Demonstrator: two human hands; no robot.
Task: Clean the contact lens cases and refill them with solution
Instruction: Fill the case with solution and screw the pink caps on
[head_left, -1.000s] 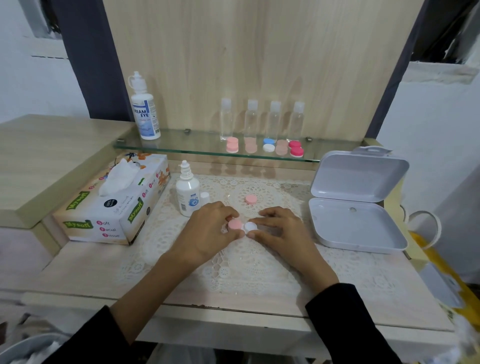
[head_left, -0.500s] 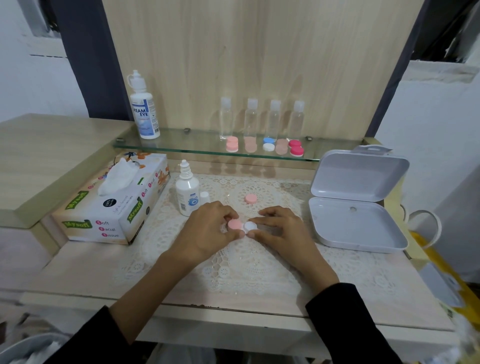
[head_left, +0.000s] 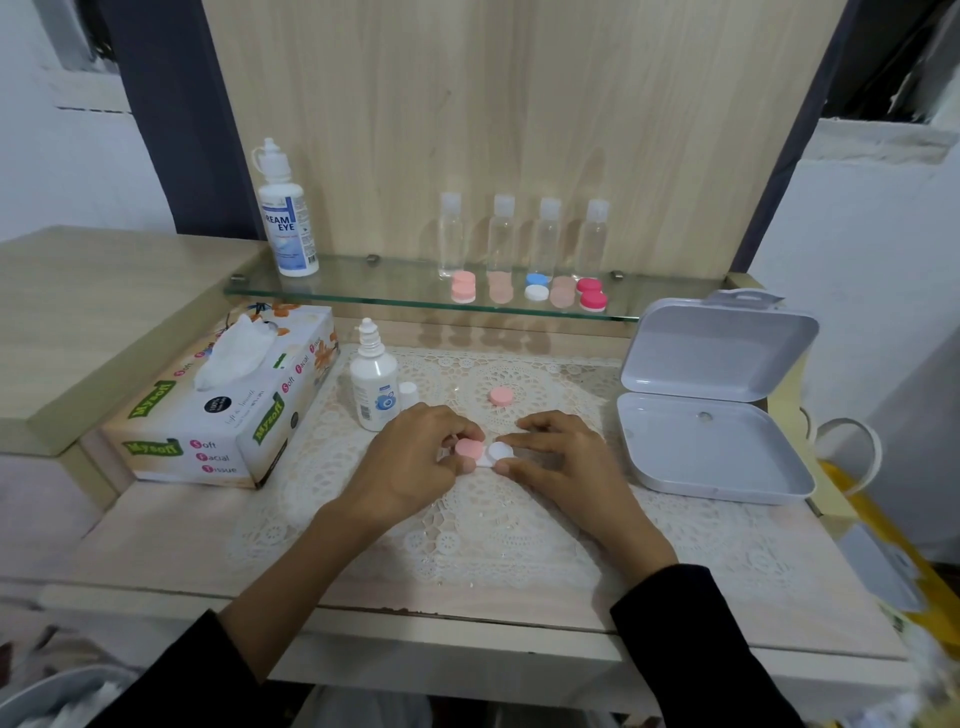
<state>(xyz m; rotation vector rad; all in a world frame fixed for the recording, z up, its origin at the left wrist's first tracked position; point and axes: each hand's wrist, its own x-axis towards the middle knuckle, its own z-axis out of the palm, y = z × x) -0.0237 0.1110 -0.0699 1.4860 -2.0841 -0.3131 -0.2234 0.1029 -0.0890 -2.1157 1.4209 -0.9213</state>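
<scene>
A white contact lens case (head_left: 491, 456) lies on the lace mat in the middle of the table. My left hand (head_left: 415, 460) pinches its pink cap (head_left: 469, 448) on the left well. My right hand (head_left: 563, 462) holds the case's right side, fingers around the uncapped white well. A loose pink cap (head_left: 501, 396) lies on the mat just behind. A small white solution bottle (head_left: 373, 382) stands uncapped to the left, its small white cap (head_left: 408, 393) beside it.
A tissue box (head_left: 228, 400) sits at the left. An open white plastic box (head_left: 717, 405) lies at the right. On the glass shelf (head_left: 363, 291) stand a large solution bottle (head_left: 285, 218), several clear small bottles (head_left: 524, 234) and several lens cases (head_left: 535, 291).
</scene>
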